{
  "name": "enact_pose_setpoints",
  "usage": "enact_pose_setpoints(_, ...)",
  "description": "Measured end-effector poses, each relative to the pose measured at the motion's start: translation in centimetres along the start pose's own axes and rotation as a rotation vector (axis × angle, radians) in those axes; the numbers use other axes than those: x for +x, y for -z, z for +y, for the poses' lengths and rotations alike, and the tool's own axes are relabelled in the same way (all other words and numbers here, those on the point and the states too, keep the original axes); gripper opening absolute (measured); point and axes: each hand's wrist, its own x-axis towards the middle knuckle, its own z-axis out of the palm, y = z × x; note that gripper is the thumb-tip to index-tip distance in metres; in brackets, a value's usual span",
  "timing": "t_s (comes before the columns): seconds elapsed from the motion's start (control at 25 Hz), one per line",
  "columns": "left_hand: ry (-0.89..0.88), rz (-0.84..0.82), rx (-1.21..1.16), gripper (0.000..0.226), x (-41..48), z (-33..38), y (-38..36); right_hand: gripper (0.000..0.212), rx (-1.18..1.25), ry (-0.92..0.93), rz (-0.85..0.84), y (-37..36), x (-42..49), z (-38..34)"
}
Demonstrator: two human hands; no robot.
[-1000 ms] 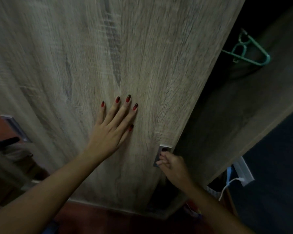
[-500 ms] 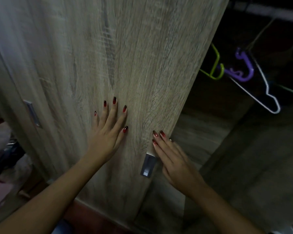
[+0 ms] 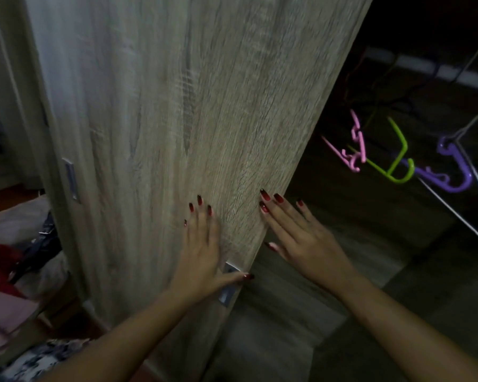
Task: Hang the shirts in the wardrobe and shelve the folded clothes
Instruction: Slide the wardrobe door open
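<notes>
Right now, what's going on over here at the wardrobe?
A person has both hands flat on the wood-grain wardrobe door. The left hand presses on its face, with the thumb lying across the metal handle. The right hand rests at the door's right edge, fingers straight. To the right, the dark interior is open, showing a pink hanger, a green hanger and a purple hanger, all bare. A pile of clothes lies to the left.

Both forearms (image 3: 127, 337) are bare. The left hand (image 3: 199, 252) and the right hand (image 3: 301, 238) have long, pointed nails (image 3: 264, 194), glossy red darkening to black at the tips. At seven o'clock lies dark-and-white patterned fabric (image 3: 39, 359), possibly worn.
</notes>
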Motion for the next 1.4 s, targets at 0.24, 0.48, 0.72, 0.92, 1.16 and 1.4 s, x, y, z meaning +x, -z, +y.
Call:
enact_pose_setpoints(0.24,0.109,0.054,0.034,0.129,0.9,0.1,-0.8,0.06,0.049,0.004,0.003,-0.6,2.2,-0.9)
enact_pose_setpoints(0.48,0.145,0.046,0.08,0.128,1.3,-2.4,-0.1,0.061,0.009,0.035,-0.047,-0.4,5.0,-1.9)
enact_pose_setpoints(0.72,0.229,0.02,0.106,0.125,1.7,-4.2,0.8,0.06,-0.049,0.068,-0.049,-0.8,6.9,-2.5)
enact_pose_setpoints(0.92,0.248,-0.006,0.111,0.126,1.9,-5.0,1.5,0.059,-0.018,0.074,-0.052,-1.2,7.9,-2.8)
enact_pose_setpoints(1.16,0.243,-0.024,0.108,0.125,1.7,-4.9,1.6,0.06,0.032,0.083,-0.081,-1.2,7.8,-2.7)
enact_pose_setpoints(1.4,0.265,-0.035,0.058,0.124,1.6,-5.0,1.3,0.065,0.102,0.099,-0.138,-1.3,6.2,-3.4)
